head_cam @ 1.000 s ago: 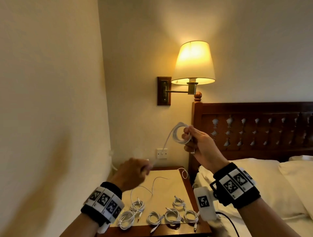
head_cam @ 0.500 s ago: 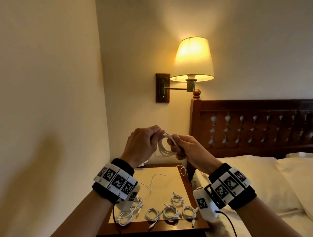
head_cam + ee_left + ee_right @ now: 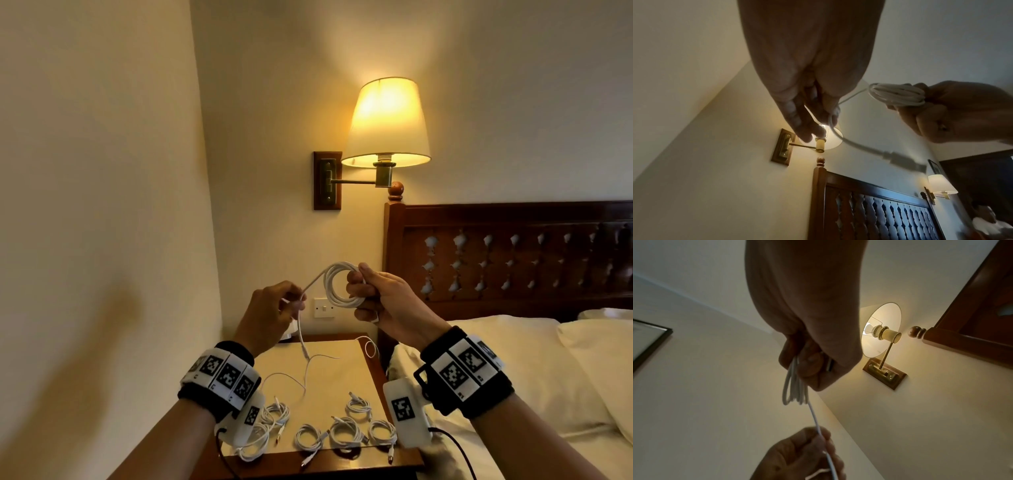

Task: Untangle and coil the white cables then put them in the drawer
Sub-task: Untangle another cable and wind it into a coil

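I hold a white cable up in front of me, above the bedside table (image 3: 342,373). My right hand (image 3: 380,301) grips its coiled loops (image 3: 337,287), which also show in the left wrist view (image 3: 898,95) and the right wrist view (image 3: 795,386). My left hand (image 3: 274,311) pinches the free tail (image 3: 300,329) a short way left of the coil. The tail hangs down to its plug (image 3: 904,160) over the table. Several coiled white cables (image 3: 346,433) lie along the table's near edge. One loose thin cable (image 3: 308,370) lies uncoiled on the tabletop. No drawer is in view.
A lit wall lamp (image 3: 387,123) hangs above the table. The wooden headboard (image 3: 513,253) and the bed with white pillows (image 3: 496,370) stand to the right. A wall switch (image 3: 323,307) sits behind the hands. The left wall is close by.
My left hand has pulled away from the coil to the left and lower, sliding along the tail. The right hand keeps gripping the coil at about the same height.
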